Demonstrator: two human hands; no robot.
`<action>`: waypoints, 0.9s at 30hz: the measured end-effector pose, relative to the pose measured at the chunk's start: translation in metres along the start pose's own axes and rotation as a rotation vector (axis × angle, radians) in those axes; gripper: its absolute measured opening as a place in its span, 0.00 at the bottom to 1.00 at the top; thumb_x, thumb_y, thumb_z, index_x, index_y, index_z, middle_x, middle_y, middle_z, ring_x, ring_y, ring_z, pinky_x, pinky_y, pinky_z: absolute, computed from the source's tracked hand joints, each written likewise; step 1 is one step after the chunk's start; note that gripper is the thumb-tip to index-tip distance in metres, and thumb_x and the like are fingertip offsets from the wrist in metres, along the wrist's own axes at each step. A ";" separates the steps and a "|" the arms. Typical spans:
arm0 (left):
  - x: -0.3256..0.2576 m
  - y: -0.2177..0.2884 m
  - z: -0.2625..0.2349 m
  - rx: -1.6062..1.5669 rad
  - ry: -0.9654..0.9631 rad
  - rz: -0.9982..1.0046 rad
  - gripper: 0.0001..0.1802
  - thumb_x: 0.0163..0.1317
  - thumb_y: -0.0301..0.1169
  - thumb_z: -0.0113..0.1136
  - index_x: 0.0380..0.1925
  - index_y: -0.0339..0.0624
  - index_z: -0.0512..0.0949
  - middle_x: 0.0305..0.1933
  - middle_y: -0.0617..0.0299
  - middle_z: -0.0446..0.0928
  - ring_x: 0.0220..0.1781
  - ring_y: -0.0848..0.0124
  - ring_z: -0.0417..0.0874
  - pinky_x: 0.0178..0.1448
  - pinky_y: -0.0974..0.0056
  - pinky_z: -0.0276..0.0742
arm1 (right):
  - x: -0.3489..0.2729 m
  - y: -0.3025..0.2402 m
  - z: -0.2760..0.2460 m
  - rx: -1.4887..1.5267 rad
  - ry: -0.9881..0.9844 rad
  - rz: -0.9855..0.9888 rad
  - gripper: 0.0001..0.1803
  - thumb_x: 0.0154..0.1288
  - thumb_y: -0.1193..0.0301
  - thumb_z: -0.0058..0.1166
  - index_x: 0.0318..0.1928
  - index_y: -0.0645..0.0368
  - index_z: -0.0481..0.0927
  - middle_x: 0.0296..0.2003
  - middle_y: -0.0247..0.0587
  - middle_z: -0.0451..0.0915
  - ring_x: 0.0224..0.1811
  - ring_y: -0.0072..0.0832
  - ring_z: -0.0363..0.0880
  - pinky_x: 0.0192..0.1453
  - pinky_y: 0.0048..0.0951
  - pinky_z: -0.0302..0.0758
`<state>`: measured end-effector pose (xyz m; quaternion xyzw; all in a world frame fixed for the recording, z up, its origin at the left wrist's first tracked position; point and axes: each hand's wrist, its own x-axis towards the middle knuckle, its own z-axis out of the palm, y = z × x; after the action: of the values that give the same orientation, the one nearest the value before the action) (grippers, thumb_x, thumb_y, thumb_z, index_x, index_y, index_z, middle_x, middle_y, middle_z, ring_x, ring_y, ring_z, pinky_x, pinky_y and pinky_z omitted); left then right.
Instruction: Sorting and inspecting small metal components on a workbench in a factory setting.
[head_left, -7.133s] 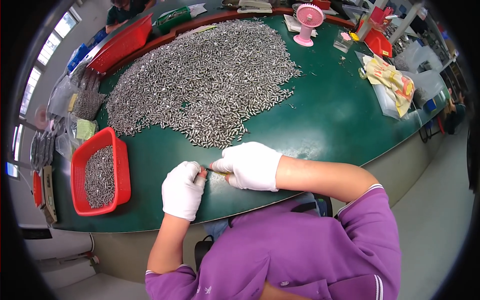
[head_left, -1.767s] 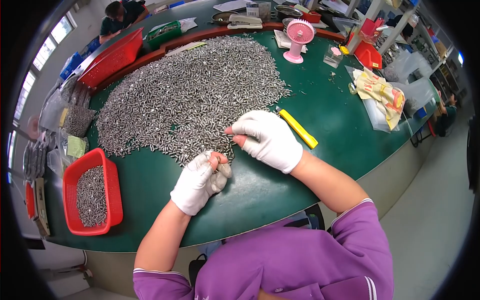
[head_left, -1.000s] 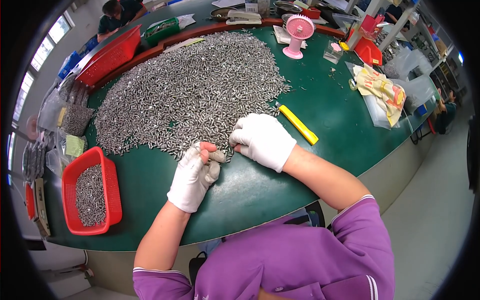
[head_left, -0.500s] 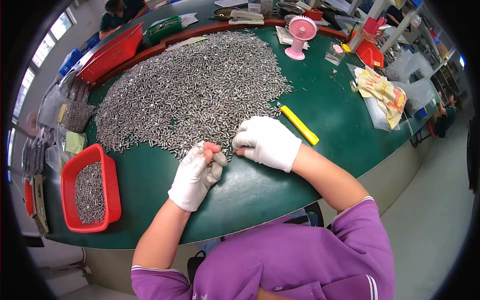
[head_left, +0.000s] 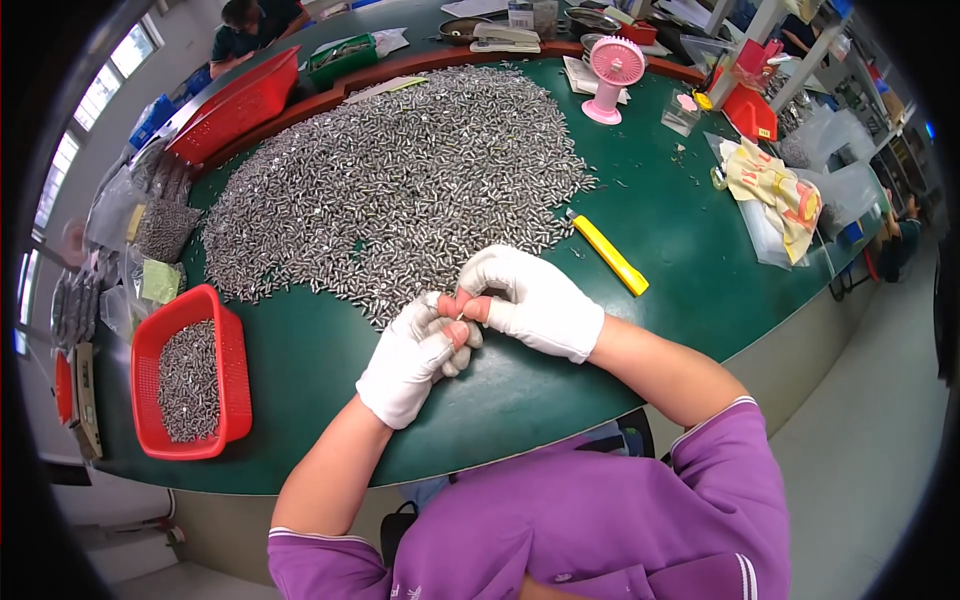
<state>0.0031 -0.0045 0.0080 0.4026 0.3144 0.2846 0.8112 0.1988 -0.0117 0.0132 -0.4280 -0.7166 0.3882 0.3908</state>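
A broad heap of small, shiny metal pins [head_left: 390,190] covers the green table. At its near edge my two hands meet, in white gloves with bare thumb and index tips. My left hand [head_left: 412,362] is closed, its bare fingertips pinched together. From the right, my right hand [head_left: 540,305] reaches in with thumb and index pressed together against the left fingertips. Whatever lies between the fingers is too small and covered to make out. A yellow utility knife [head_left: 610,253] lies just beyond my right hand.
To the left stands a red plastic basket [head_left: 240,370] partly filled with pins. Bagged pins [head_left: 165,230] lie behind it. A pink fan [head_left: 610,80] stands at the back right, and a printed cloth [head_left: 770,195] lies at the right edge. Another person [head_left: 250,30] sits at the far left.
My right hand has come away from the heap's edge, and its fingertips now meet those of my left hand. The whole view has shifted slightly.
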 end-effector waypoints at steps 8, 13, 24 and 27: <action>0.001 0.001 -0.004 -0.029 -0.023 0.003 0.11 0.69 0.40 0.54 0.39 0.45 0.72 0.31 0.64 0.77 0.26 0.79 0.71 0.32 0.74 0.68 | 0.002 -0.005 -0.009 -0.245 0.162 -0.073 0.06 0.59 0.70 0.58 0.34 0.59 0.79 0.35 0.39 0.77 0.39 0.33 0.78 0.45 0.31 0.75; 0.003 -0.002 -0.006 -0.013 -0.018 0.025 0.15 0.70 0.45 0.50 0.39 0.44 0.73 0.32 0.62 0.77 0.27 0.77 0.71 0.32 0.73 0.68 | 0.002 0.006 -0.012 -0.573 0.121 -0.151 0.06 0.56 0.69 0.59 0.33 0.56 0.80 0.34 0.38 0.78 0.39 0.38 0.78 0.44 0.35 0.75; 0.005 -0.001 -0.008 -0.180 0.037 0.089 0.18 0.68 0.45 0.54 0.45 0.42 0.72 0.37 0.60 0.77 0.29 0.79 0.69 0.31 0.75 0.64 | 0.000 0.006 -0.009 -0.779 -0.065 -0.155 0.07 0.53 0.67 0.60 0.32 0.53 0.81 0.34 0.37 0.78 0.40 0.38 0.77 0.43 0.38 0.74; 0.004 -0.003 -0.014 -0.038 0.015 0.043 0.15 0.68 0.43 0.55 0.43 0.44 0.73 0.35 0.63 0.77 0.26 0.81 0.68 0.29 0.76 0.62 | 0.003 0.004 -0.010 -0.742 -0.029 -0.110 0.07 0.53 0.66 0.60 0.32 0.54 0.80 0.34 0.37 0.78 0.40 0.38 0.76 0.43 0.38 0.74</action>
<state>-0.0043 0.0033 -0.0019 0.3915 0.3065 0.3109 0.8100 0.2080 -0.0055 0.0140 -0.4956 -0.8359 0.0866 0.2195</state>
